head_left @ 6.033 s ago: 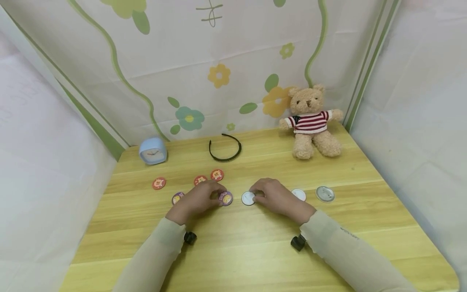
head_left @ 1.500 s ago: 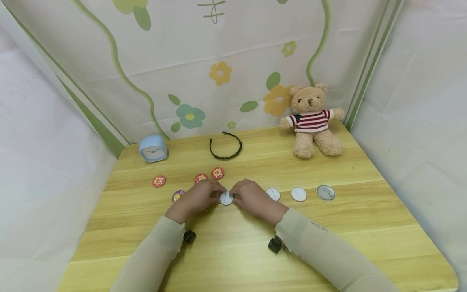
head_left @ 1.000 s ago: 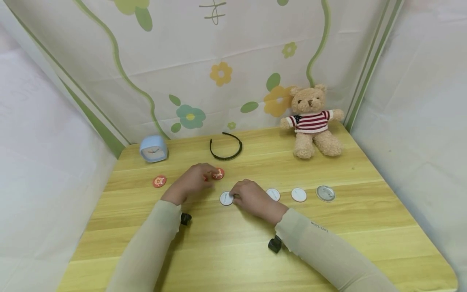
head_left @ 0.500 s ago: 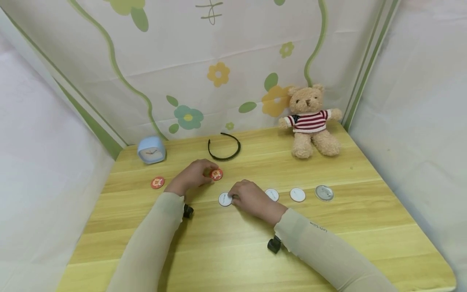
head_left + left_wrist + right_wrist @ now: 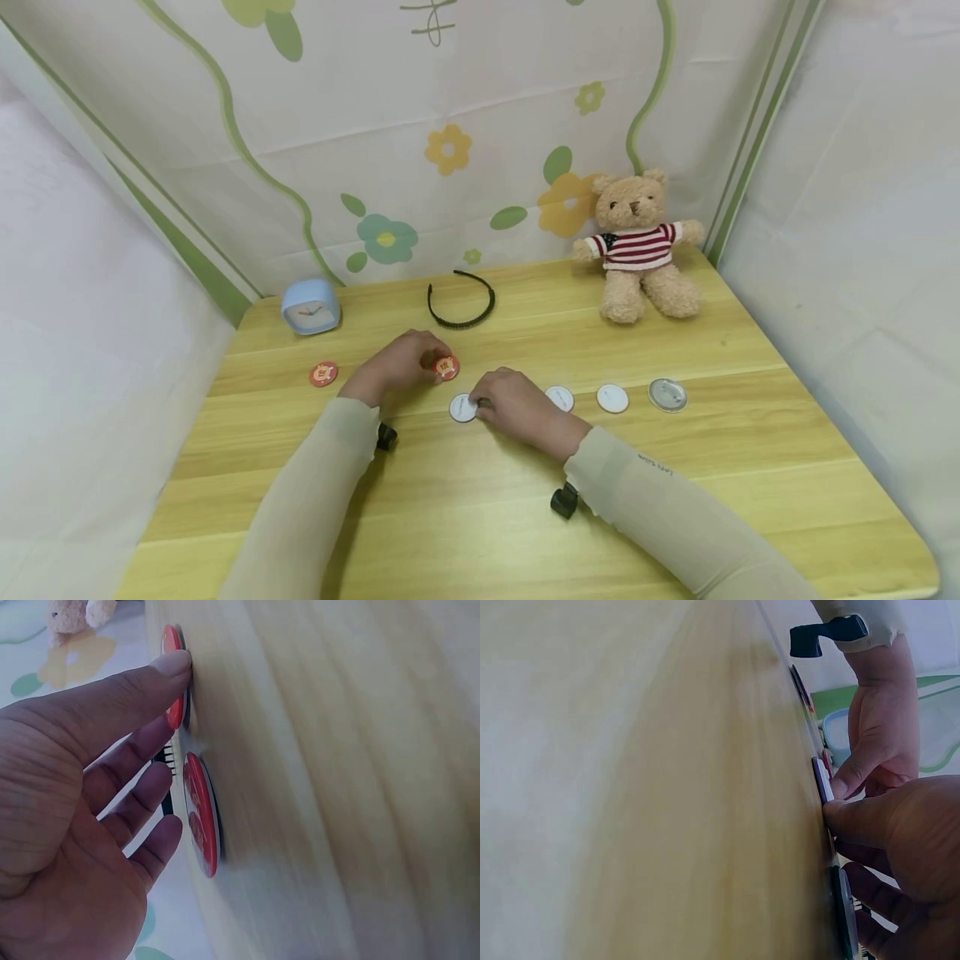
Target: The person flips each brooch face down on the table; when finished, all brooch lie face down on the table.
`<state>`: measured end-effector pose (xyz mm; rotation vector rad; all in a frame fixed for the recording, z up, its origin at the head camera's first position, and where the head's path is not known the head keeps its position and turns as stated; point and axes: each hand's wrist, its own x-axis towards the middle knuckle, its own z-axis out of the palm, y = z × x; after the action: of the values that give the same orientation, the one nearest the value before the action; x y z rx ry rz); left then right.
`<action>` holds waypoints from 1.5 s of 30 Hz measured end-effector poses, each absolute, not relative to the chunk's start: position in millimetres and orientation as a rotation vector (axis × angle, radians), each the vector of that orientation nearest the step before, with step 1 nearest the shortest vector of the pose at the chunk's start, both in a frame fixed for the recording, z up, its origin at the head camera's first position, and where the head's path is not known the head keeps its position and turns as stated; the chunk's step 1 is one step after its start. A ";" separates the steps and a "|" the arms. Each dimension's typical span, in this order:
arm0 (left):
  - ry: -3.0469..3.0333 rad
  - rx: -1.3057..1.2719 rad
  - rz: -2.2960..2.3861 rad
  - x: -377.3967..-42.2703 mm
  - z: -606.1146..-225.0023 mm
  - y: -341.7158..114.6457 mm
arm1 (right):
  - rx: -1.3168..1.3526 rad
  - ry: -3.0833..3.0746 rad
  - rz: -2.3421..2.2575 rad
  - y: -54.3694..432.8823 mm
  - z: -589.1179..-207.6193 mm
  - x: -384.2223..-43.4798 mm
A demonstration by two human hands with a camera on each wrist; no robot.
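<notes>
My left hand pinches a red button badge, face up on the table, between thumb and fingers. A second red badge lies beside those fingers in the left wrist view; the hand hides it in the head view. Just below and to the right, my right hand pinches the right edge of a badge lying white pin-back up. In the right wrist view, that badge has a dark purplish rim, and the thumb touches it. Whether another badge lies under it, I cannot tell.
Two white-backed badges, one partly behind my right hand and one farther right, precede a silver-backed badge. Another red badge lies left. Behind stand a blue clock, black headband and teddy bear.
My right hand has brought a white-backed badge left to where a purple badge lay face up. My left hand has left that spot, reached back to a red badge and drawn it slightly nearer.
</notes>
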<state>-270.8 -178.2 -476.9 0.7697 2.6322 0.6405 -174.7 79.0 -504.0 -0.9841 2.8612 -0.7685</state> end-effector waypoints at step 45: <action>2.704 0.767 0.652 -194.5 -476.7 -212.3 | -0.927 2.858 -0.776 73.1 -501.0 -173.5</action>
<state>-194.5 -212.3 -476.7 0.7674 2.7045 0.6517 -173.5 73.1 -501.0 -0.9274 2.8585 -0.7761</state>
